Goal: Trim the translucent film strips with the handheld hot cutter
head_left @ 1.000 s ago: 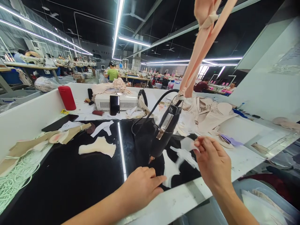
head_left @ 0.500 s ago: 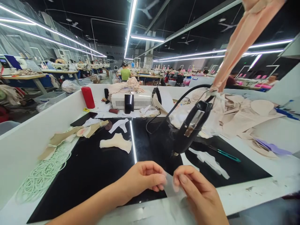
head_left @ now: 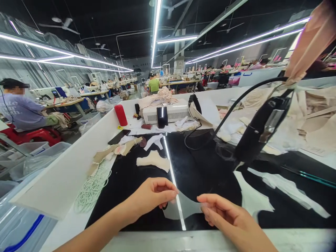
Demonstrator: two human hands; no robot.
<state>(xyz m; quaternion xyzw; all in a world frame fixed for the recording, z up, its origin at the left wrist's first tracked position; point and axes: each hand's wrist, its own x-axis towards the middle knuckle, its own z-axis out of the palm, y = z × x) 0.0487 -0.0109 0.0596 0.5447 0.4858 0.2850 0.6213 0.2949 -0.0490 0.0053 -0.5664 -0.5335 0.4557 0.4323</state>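
My left hand (head_left: pixel 160 194) pinches the upper left edge of a thin, see-through white fabric piece (head_left: pixel 185 205). At its right end, my right hand (head_left: pixel 225 215) holds the same piece between thumb and fingertips. The sheet spans the gap between both hands, low over the black work surface (head_left: pixel 126 196). To the right lies a pale curved fabric piece (head_left: pixel 253 196), under the tip of a hanging black hand-held tool (head_left: pixel 262 129). Beyond my left hand are a cream cut piece (head_left: pixel 153 161) and a smaller white one (head_left: pixel 154 141).
A bundle of pale green cord (head_left: pixel 93 190) lies at the left by the white side wall (head_left: pixel 65 175). White strips (head_left: pixel 288 190) and teal thread snips (head_left: pixel 317 178) lie right. Behind stand a white machine (head_left: pixel 168 113) and a red cylinder (head_left: pixel 120 115). A co-worker (head_left: pixel 21 105) sits left.
The view has swung left, so the table things appear farther right and a seated co-worker shows. My hands have moved apart, with the see-through fabric stretched between them.
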